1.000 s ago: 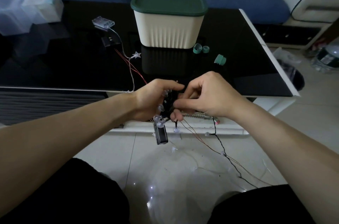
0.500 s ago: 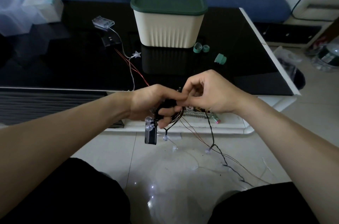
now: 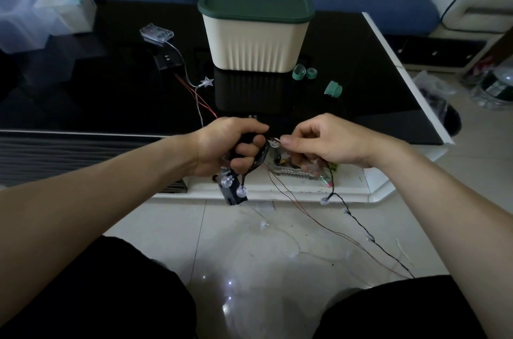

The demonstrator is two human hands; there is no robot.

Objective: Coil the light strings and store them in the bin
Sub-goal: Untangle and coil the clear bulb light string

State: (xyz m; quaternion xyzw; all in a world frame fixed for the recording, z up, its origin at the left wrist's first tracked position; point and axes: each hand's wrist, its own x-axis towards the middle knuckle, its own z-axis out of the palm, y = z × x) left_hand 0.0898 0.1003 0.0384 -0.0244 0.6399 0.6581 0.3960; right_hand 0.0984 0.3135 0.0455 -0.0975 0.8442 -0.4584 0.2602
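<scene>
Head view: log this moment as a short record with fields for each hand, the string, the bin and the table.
left hand: grips the coiled black light string
right hand: pinches the string near a bulb
loose string: black wire trails down to the floor
bin: cream, green lid on, on the black table
also on table: clear battery box, star light, three green rings

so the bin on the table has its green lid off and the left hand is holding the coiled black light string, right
Not quite. In the head view the bin still has its green lid on, closed. The rest holds: the left hand grips the coiled black light string, while the right hand pinches the strand beside it.
</scene>
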